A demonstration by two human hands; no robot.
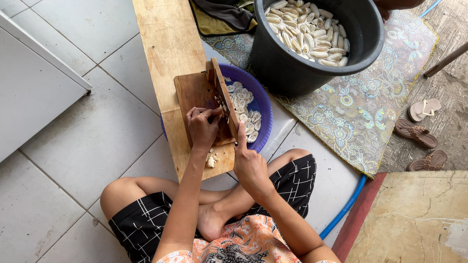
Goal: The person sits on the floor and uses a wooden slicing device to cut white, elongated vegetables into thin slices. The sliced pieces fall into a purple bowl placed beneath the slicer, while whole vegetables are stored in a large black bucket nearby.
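Nearest the crossed legs, on the near end of the long wooden plank (pixel 168 53), a few pale scraps (pixel 211 160) lie just below the wooden slicer board (pixel 197 95). On that board the left hand (pixel 202 127) presses down with fingers curled shut over something too hidden to name. Beside it the right hand (pixel 249 163) steadies the slicer's upright edge, fingers closed and forefinger stretched along the wood. Beyond the slicer's right edge sits a purple basin (pixel 261 104) holding pale slices (pixel 243 109). Farther off stands a black bucket (pixel 287 73) of peeled pale fruit (pixel 309 31) on a patterned cloth (pixel 360 112), with sandals (pixel 423 132) to its right.
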